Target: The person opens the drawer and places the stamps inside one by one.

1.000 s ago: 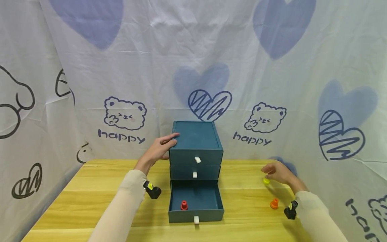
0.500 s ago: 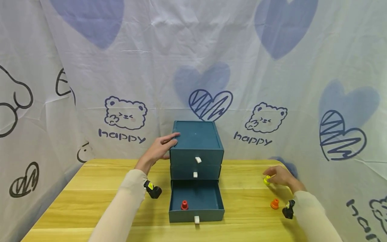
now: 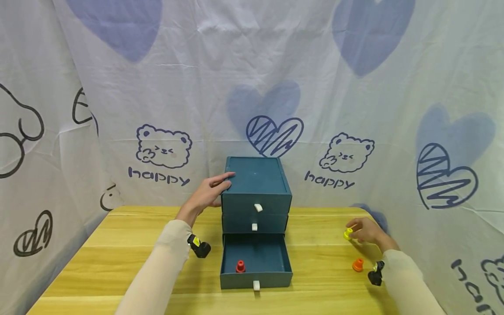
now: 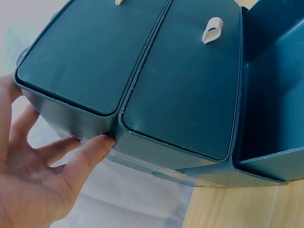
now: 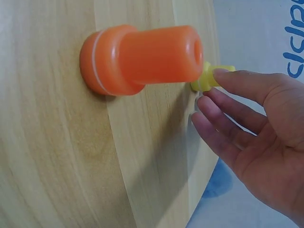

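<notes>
A dark teal drawer cabinet [image 3: 256,205] stands on the table, its bottom drawer [image 3: 275,281] pulled out. My left hand [image 3: 204,194] rests on the cabinet's upper left edge, fingers spread; in the left wrist view the thumb [image 4: 90,154] presses its side. A small red plastic peg [image 3: 240,266], narrow above a wider base, stands inside the open drawer. At the right, my right hand [image 3: 367,230] pinches a yellow peg [image 3: 348,234] of similar shape between thumb and fingers. Nearer the front, an orange peg [image 3: 358,265] stands upright; in the right wrist view it has a hollow tip.
Two upper drawers are pushed in, each with a white pull tab [image 3: 257,208]. The wooden table [image 3: 315,288] ends at a printed curtain [image 3: 212,109] behind and to both sides. Each wrist wears a small black camera [image 3: 376,274].
My right hand has come down round the yellow peg and its fingers have closed in on it. The left hand stays on the cabinet; the drawer and the red and orange pegs have not moved.
</notes>
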{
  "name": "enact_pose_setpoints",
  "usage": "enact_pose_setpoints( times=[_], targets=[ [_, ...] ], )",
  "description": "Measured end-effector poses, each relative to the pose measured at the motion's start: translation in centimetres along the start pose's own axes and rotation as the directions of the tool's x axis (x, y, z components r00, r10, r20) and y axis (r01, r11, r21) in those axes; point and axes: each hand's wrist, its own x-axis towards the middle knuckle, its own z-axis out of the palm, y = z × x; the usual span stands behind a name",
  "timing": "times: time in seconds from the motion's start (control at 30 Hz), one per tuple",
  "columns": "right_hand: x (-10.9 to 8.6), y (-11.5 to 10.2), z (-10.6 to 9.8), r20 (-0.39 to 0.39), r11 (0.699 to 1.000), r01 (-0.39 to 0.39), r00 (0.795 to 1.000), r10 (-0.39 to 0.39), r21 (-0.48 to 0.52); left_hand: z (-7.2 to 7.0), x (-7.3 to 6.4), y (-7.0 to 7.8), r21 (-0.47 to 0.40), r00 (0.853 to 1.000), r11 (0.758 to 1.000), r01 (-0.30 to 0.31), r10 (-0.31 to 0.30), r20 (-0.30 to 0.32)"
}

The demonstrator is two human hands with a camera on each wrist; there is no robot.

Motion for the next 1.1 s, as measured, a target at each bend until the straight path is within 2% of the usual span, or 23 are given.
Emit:
enact_pose_setpoints(
  times=[0.23, 0.47, 0.67, 0.9, 1.1],
  targets=[
    [-0.2, 0.1, 0.1, -0.004, 1.0, 0.014, 1.0, -0.014, -0.023, 0.0, 0.0, 0.0, 0.003, 1.0, 1.0, -0.002, 0.002, 0.001],
    [-0.1, 0.1, 0.3, -0.017, 1.0, -0.015, 1.0, 0.015, -0.018, 0.0, 0.1, -0.1, 0.004, 1.0, 1.0, 0.001, -0.001, -0.003],
    [0.1, 0.4, 0.4, -0.037, 1.0, 0.002, 0.999, -0.002, -0.01, 0.1, 0.0, 0.0, 0.002, 1.0, 1.0, 0.011, -0.011, -0.01],
    [-0.2, -0.3, -0.1, -0.025, 0.99, 0.139, 0.99, -0.139, -0.007, 0.1, 0.0, 0.1, 0.012, 1.0, 1.0, 0.009, -0.009, -0.011],
    [-0.1, -1.0, 0.0, -0.03, 0.975, 0.218, 0.975, -0.219, -0.046, 0.2, 0.1, 0.0, 0.015, 1.0, 1.0, 0.013, -0.012, -0.014]
  ],
)
